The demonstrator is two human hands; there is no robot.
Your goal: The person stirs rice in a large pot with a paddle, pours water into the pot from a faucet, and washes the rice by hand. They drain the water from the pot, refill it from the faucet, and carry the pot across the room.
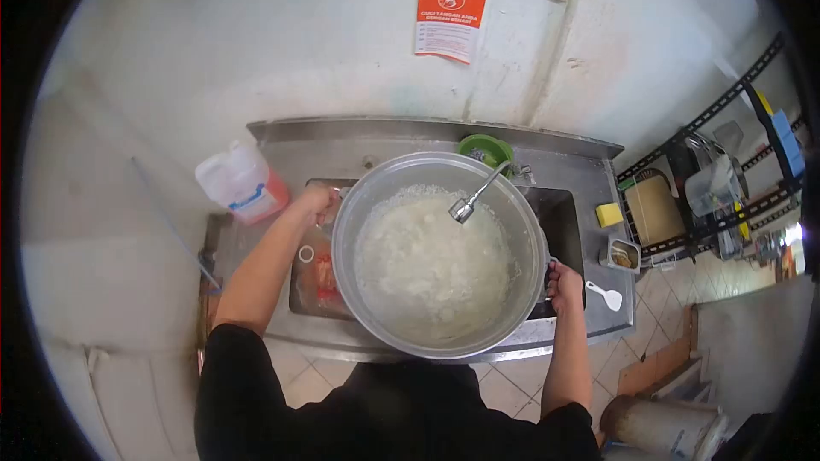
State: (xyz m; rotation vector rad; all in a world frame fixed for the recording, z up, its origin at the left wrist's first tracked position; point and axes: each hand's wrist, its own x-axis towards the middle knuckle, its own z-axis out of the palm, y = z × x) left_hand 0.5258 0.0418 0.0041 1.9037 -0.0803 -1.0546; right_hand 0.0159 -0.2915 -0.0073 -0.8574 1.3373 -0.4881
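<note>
A large aluminium pot (pixel 348 290) stands over the steel double sink, filled with cloudy whitish liquid (pixel 431 265); what lies under the surface is hidden. My left hand (pixel 319 203) is closed on the pot's left side, where its handle is mostly hidden by my fingers. On the opposite side, my right hand (pixel 564 286) wraps round the right handle. The chrome faucet (pixel 465 207) reaches over the far right of the pot, its spout above the liquid. No stream from it can be made out.
Left of the sink (pixel 564 213) stands a jug of pink liquid (pixel 243 181). A green basin (pixel 485 149) sits behind the pot. On the right are a yellow sponge (pixel 609 214), a small metal container (pixel 622 254) and a white rice paddle (pixel 605 295). A loaded rack (pixel 709 188) stands beyond.
</note>
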